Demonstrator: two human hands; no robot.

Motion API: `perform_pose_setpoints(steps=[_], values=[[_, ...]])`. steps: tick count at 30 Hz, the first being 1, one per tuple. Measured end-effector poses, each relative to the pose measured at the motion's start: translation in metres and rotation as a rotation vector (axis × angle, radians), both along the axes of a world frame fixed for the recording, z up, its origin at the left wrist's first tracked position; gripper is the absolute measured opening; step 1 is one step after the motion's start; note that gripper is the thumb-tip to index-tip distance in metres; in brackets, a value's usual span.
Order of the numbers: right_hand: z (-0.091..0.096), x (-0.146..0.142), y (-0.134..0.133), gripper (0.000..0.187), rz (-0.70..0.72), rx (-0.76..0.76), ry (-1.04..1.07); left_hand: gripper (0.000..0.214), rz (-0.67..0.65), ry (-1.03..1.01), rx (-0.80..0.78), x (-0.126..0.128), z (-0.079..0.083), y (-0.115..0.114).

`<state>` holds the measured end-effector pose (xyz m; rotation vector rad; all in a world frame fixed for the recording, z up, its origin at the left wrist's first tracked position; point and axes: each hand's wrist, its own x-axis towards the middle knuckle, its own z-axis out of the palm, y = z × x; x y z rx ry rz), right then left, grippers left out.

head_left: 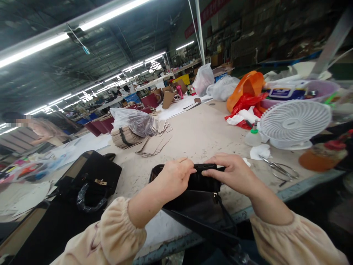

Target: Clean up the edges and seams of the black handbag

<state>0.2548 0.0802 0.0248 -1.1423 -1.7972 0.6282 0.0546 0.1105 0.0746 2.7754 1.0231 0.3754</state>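
Observation:
A black handbag [193, 209] lies at the front edge of the table, its mouth gaping toward me. My left hand [178, 176] is closed on the upper rim of the bag, fingers curled and thumb pressed in. Just to its right, my right hand [231, 171] pinches the same rim between thumb and fingers. A small gold-coloured fitting [215, 197] and a strap hang below my right hand. The lower part of the bag drops past the table edge, and my left forearm hides some of it.
More black handbags [93, 176] lie at left, one with a wrapped handle. Beyond are stacked cardboard pieces [125, 138] under a plastic bag. At right stand a white fan [296, 121], scissors [278, 167], a green-capped bottle [253, 136] and an orange-liquid bottle [321, 156]. A person [45, 129] is at far left.

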Motion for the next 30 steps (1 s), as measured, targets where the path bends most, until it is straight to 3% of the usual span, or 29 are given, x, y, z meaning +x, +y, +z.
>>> perform_pose_setpoints(steps=[9,17,22,30], values=[[-0.009,-0.001,0.01,0.022,0.037,0.147,-0.111,0.018,0.025,0.044,-0.008,0.003,0.003,0.005],[-0.012,0.004,0.006,0.01,0.028,0.305,-0.121,0.017,0.082,0.087,0.006,0.012,0.005,0.001],[-0.011,0.001,0.003,0.019,0.003,0.317,-0.109,0.018,0.111,0.027,-0.001,0.016,0.006,0.0],[-0.014,0.003,0.002,0.016,-0.013,0.283,-0.12,0.019,0.207,0.0,-0.051,0.019,0.004,0.001]])
